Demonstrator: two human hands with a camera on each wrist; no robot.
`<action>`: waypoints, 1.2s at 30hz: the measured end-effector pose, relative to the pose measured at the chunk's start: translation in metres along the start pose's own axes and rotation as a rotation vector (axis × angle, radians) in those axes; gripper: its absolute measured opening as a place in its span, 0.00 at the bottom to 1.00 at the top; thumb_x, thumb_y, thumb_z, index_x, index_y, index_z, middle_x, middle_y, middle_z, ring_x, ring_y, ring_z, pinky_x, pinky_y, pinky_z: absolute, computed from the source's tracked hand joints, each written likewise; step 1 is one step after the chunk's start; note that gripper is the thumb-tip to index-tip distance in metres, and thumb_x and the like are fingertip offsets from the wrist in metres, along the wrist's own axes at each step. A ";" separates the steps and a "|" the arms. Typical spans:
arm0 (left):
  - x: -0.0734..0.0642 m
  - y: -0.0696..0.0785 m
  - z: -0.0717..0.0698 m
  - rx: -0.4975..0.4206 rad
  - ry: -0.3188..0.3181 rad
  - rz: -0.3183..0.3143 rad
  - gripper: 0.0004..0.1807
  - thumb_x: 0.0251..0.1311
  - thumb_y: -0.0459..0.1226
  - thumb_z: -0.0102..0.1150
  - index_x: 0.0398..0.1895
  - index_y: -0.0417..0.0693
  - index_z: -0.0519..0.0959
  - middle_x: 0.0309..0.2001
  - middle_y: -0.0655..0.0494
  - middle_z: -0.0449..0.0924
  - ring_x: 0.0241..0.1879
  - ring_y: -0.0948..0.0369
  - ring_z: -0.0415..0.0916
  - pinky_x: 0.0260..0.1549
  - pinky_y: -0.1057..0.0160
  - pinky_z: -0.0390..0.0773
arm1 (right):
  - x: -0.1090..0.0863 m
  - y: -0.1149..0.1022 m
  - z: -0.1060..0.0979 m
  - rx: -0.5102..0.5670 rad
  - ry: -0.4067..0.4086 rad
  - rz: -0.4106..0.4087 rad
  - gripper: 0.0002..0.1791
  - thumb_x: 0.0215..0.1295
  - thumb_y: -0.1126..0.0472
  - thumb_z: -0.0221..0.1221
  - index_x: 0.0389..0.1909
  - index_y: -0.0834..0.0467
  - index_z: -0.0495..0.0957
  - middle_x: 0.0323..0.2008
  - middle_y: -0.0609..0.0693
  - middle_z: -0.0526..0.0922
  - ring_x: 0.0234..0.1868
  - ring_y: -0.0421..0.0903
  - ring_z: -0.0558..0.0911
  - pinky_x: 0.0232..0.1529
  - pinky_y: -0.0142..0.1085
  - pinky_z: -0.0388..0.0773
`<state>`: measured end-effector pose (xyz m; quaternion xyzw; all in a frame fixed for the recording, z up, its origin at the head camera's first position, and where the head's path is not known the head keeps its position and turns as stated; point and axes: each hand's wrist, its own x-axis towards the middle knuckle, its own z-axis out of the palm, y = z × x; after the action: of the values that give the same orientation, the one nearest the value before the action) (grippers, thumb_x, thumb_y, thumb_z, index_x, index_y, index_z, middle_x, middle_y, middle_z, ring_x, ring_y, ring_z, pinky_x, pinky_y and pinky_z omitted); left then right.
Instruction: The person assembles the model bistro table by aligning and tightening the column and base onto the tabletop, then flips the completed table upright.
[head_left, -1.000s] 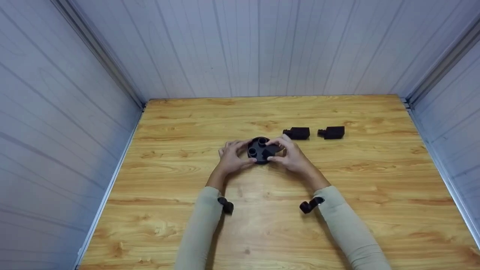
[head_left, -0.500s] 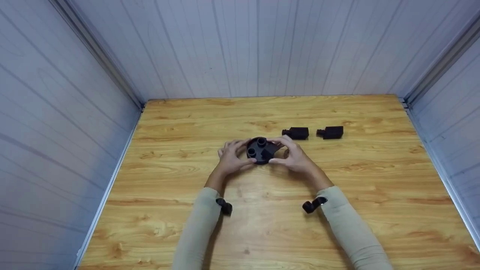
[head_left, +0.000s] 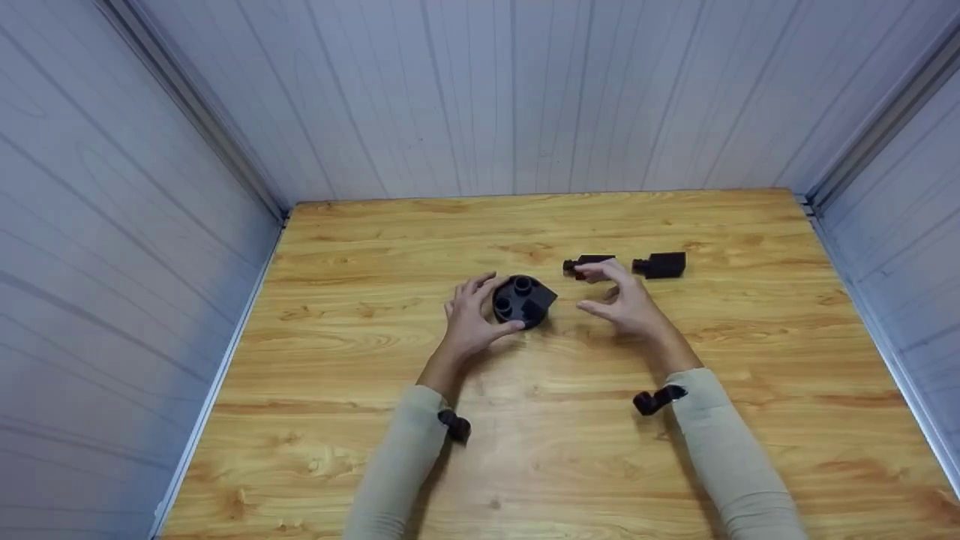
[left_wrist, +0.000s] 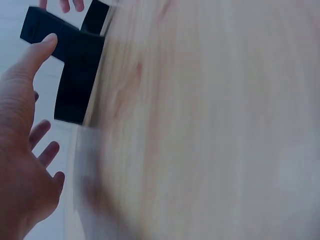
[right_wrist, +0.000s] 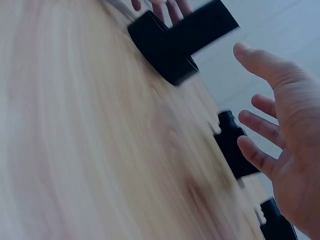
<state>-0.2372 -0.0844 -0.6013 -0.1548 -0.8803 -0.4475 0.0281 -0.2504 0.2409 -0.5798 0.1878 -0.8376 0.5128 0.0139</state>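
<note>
A round black base [head_left: 516, 299] with two raised ring sockets lies on the wooden table. From its right part rises a square black block [head_left: 541, 298], seen side-on in the right wrist view [right_wrist: 207, 25]. My left hand [head_left: 471, 319] holds the base by its rim, thumb at the front and index finger at the back left. To the right, apart from the base, my right hand [head_left: 631, 304] is held with thumb and fingers spread and nothing between them. Its fingers partly cover a black block with a narrow neck [head_left: 597, 259] lying behind.
Another necked black block [head_left: 666, 265] lies farther right in the same row. White panel walls [head_left: 480, 97] stand behind the table [head_left: 360, 330] and along both sides. Each sleeve carries a small black camera mount [head_left: 658, 400].
My right hand has let go of the block in the base and moved right, toward the necked blocks. My left hand has stayed at the base, its thumb shifting slightly.
</note>
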 end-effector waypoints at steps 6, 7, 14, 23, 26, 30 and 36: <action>-0.002 0.013 0.013 -0.083 0.122 0.018 0.43 0.56 0.48 0.88 0.76 0.52 0.81 0.78 0.44 0.77 0.76 0.40 0.69 0.68 0.31 0.61 | 0.001 0.008 -0.013 -0.049 0.110 0.074 0.31 0.70 0.65 0.77 0.73 0.56 0.83 0.69 0.63 0.79 0.69 0.61 0.77 0.55 0.45 0.79; -0.002 0.015 0.015 -0.103 0.138 0.011 0.43 0.56 0.48 0.88 0.76 0.51 0.81 0.76 0.43 0.78 0.75 0.41 0.71 0.68 0.31 0.62 | 0.001 0.009 -0.014 -0.056 0.128 0.084 0.31 0.70 0.65 0.77 0.73 0.57 0.83 0.70 0.63 0.78 0.70 0.62 0.77 0.56 0.46 0.79; -0.003 0.031 0.028 -0.178 0.147 -0.017 0.43 0.55 0.44 0.89 0.75 0.51 0.81 0.72 0.44 0.82 0.73 0.43 0.77 0.72 0.35 0.67 | 0.005 0.023 -0.012 -0.061 0.181 0.102 0.34 0.71 0.66 0.76 0.77 0.61 0.78 0.79 0.68 0.69 0.79 0.69 0.71 0.71 0.66 0.77; -0.002 0.040 0.038 -0.076 0.190 -0.004 0.33 0.60 0.43 0.87 0.69 0.55 0.84 0.70 0.49 0.87 0.70 0.46 0.82 0.65 0.39 0.67 | 0.013 0.033 -0.007 -0.041 0.199 0.133 0.32 0.72 0.69 0.73 0.76 0.64 0.79 0.79 0.71 0.71 0.80 0.70 0.73 0.84 0.62 0.71; -0.002 0.041 0.039 -0.072 0.193 0.014 0.29 0.62 0.42 0.86 0.66 0.55 0.86 0.67 0.51 0.89 0.68 0.47 0.84 0.64 0.40 0.66 | 0.016 0.034 -0.007 -0.067 0.192 0.156 0.26 0.74 0.69 0.70 0.72 0.63 0.83 0.80 0.70 0.72 0.81 0.70 0.73 0.82 0.62 0.73; -0.002 0.040 0.041 -0.062 0.199 0.039 0.26 0.62 0.42 0.85 0.63 0.56 0.88 0.63 0.53 0.91 0.65 0.48 0.85 0.62 0.42 0.66 | 0.018 0.036 -0.008 -0.133 0.195 0.202 0.20 0.74 0.68 0.67 0.64 0.60 0.89 0.80 0.67 0.75 0.81 0.70 0.73 0.82 0.63 0.71; -0.002 0.034 0.047 -0.044 0.241 0.092 0.25 0.62 0.42 0.84 0.62 0.58 0.89 0.60 0.54 0.93 0.61 0.51 0.88 0.57 0.45 0.67 | 0.018 0.034 -0.007 -0.159 0.213 0.220 0.17 0.76 0.72 0.65 0.61 0.61 0.90 0.75 0.66 0.78 0.78 0.70 0.75 0.82 0.62 0.72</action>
<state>-0.2213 -0.0292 -0.6033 -0.1409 -0.8524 -0.4805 0.1507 -0.2797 0.2557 -0.6018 0.0378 -0.8847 0.4606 0.0611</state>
